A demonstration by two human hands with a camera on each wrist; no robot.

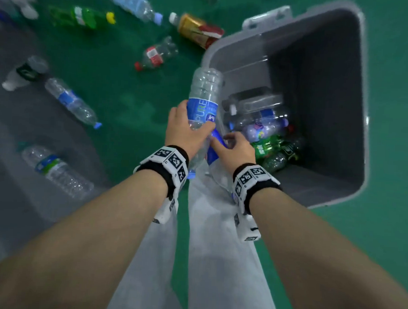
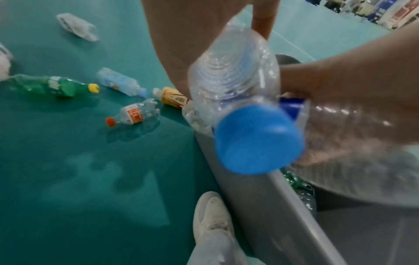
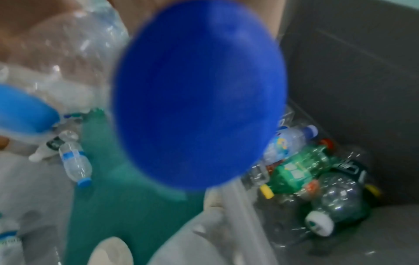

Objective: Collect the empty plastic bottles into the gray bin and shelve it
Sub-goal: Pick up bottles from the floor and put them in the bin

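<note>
My left hand grips a clear bottle with a blue "PURE" label, held beside the bin's near left rim. Its light blue cap points back at my wrist. My right hand grips a second clear bottle with a dark blue label just to the right, over the bin's near corner. That bottle's dark blue cap fills the right wrist view. The gray bin stands open on the green floor, with several bottles piled in its near left corner.
Loose bottles lie on the floor to the left: a green one, a yellow-and-red one, a red-capped one and blue-labelled ones. My legs and a white shoe stand against the bin's side.
</note>
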